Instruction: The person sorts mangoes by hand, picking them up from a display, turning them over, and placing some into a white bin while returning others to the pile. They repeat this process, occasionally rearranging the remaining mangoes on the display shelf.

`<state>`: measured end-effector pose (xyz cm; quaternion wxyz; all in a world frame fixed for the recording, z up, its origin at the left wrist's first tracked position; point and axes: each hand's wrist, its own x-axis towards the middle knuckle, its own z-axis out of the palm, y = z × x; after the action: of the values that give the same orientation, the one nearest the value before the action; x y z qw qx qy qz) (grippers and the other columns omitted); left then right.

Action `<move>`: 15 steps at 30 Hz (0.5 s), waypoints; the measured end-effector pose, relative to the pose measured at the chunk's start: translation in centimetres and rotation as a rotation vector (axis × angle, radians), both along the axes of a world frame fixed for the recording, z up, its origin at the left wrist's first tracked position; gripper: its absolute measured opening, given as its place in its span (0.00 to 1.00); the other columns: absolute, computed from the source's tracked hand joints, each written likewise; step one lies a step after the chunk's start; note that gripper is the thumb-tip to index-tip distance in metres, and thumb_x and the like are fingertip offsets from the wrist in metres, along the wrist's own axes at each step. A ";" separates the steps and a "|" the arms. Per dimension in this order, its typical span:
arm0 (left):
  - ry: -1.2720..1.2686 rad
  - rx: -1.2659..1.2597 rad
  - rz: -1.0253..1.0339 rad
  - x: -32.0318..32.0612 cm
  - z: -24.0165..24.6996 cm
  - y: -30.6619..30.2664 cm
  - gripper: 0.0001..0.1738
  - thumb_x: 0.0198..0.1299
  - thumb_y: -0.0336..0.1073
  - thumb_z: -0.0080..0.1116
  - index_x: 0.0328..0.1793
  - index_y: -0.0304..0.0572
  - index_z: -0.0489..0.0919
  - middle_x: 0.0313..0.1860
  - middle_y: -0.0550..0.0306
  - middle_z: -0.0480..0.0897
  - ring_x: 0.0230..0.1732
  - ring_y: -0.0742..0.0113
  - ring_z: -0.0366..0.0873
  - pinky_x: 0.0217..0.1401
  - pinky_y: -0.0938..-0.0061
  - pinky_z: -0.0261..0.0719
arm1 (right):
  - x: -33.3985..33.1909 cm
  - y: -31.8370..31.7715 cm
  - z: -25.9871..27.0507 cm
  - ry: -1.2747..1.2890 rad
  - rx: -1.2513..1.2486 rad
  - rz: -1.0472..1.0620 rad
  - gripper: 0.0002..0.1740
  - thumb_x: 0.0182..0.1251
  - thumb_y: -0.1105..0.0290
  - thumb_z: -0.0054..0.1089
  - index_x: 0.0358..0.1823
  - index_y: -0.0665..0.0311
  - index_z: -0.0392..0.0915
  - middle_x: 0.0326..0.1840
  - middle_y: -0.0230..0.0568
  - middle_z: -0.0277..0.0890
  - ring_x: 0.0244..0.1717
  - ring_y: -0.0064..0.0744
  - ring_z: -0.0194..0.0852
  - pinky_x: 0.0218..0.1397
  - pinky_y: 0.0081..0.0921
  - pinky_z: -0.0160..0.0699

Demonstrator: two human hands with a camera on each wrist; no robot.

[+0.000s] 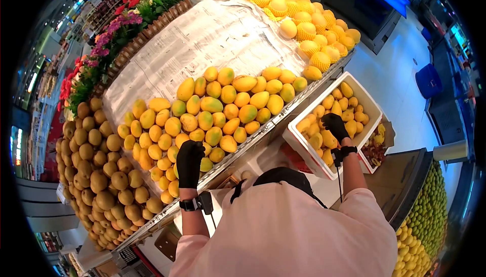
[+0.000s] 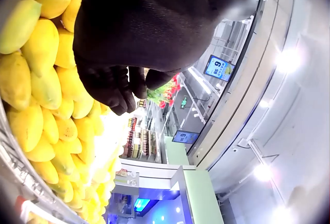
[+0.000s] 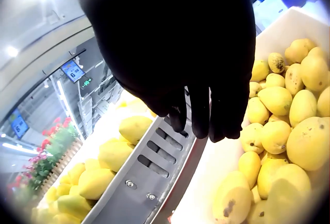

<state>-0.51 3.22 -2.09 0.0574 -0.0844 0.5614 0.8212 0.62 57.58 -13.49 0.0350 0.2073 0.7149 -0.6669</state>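
My left hand (image 1: 190,163), in a black glove, hangs over the near edge of the mango display, its fingers loosely bent. In the left wrist view the gloved left hand (image 2: 147,33) shows no fruit in its fingers, and rows of yellow mangoes (image 2: 44,44) lie beside it. My right hand (image 1: 335,126), also gloved in black, is over a white foam box (image 1: 372,106) of mangoes (image 1: 349,115). Seen from the right wrist, the fingers (image 3: 200,110) point down, relaxed, near the box's inner wall, with nothing visible in them.
Brown round fruit (image 1: 106,181) is heaped left of the mangoes. Newspaper sheets (image 1: 202,39) cover the display behind, edged by a low fence with flowers (image 1: 116,29). Yellow fruit in foam nets (image 1: 304,24) sits at the far right. A smaller carton (image 1: 386,132) stands by the foam box.
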 end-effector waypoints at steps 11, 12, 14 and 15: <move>0.138 0.541 -0.120 -3.1 -0.2 -2.5 0.13 0.74 0.39 0.42 0.44 0.38 0.74 0.38 0.53 0.77 0.40 0.61 0.73 0.44 0.71 0.72 | -4.7 -0.3 -1.4 0.178 0.587 -0.029 0.22 0.61 0.65 0.64 0.56 0.64 0.75 0.48 0.43 0.80 0.51 0.39 0.79 0.55 0.30 0.77; 0.133 0.558 -0.120 -3.6 -0.3 -2.6 0.15 0.75 0.41 0.40 0.43 0.39 0.74 0.38 0.52 0.77 0.40 0.60 0.73 0.45 0.70 0.72 | -5.3 -0.3 -0.6 0.246 0.713 -0.025 0.23 0.61 0.65 0.65 0.57 0.62 0.74 0.50 0.44 0.79 0.51 0.41 0.79 0.55 0.31 0.78; 0.118 0.591 -0.109 -4.3 -0.5 -2.5 0.20 0.76 0.46 0.37 0.39 0.39 0.73 0.38 0.52 0.77 0.39 0.59 0.72 0.46 0.68 0.70 | -7.5 0.4 -0.1 0.241 0.750 -0.059 0.25 0.60 0.65 0.66 0.59 0.61 0.73 0.51 0.45 0.78 0.50 0.41 0.79 0.54 0.33 0.78; 0.047 0.615 -0.017 -4.6 -0.3 -2.2 0.22 0.76 0.47 0.36 0.33 0.42 0.71 0.35 0.54 0.75 0.38 0.61 0.71 0.47 0.67 0.70 | -8.5 0.1 1.1 0.216 0.747 -0.063 0.26 0.60 0.65 0.66 0.59 0.61 0.72 0.51 0.48 0.78 0.50 0.43 0.79 0.53 0.34 0.79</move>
<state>-5.11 0.97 -2.39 0.0743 -0.0394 0.2885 0.9538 -7.87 57.72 -12.43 -0.1389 0.1564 0.9014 -0.3792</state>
